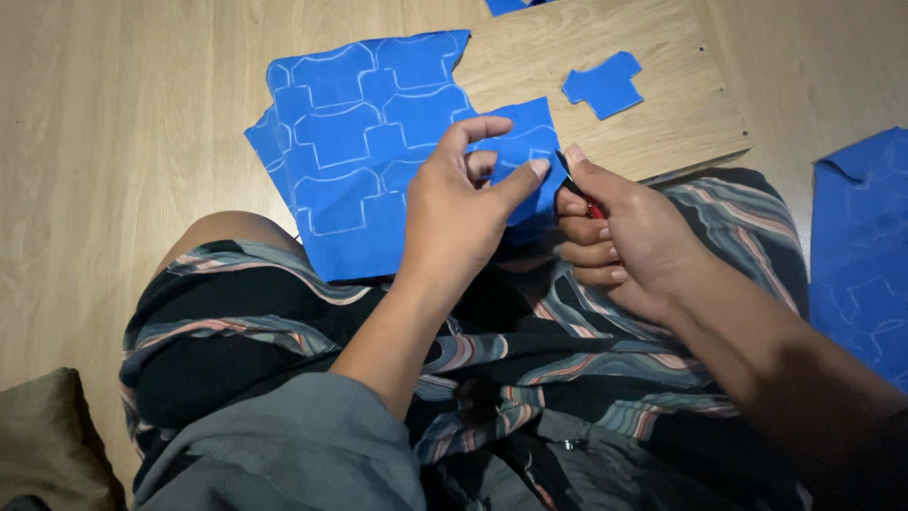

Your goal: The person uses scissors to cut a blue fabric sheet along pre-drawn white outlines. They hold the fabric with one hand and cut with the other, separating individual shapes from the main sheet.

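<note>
- Left hand: thumb and fingers pinched narrow on the right-hand edge of the blue sheet, holding it up off the lap.
- Right hand: closed around a small cutting tool with a red handle and a dark tip; the tip meets the sheet's edge just beside the left fingertips. What kind of tool it is cannot be told.
- Blue sheet: soft, flat, marked all over with pale outlines of interlocking T-shirt-like shapes; top right edge already cut in steps. It lies partly on the wooden floor, partly over the left knee.
- Cut-out blue piece: one small T-shaped piece, lying alone near the middle of the wooden board.
- Wooden board: pale rectangle on the floor, its near edge touching the lap.
- Second blue sheet: at the right edge of the view, faintly outlined.
- Patterned skirt: dark with striped bands, covering the lap.
- Olive cushion: bottom left corner.
</note>
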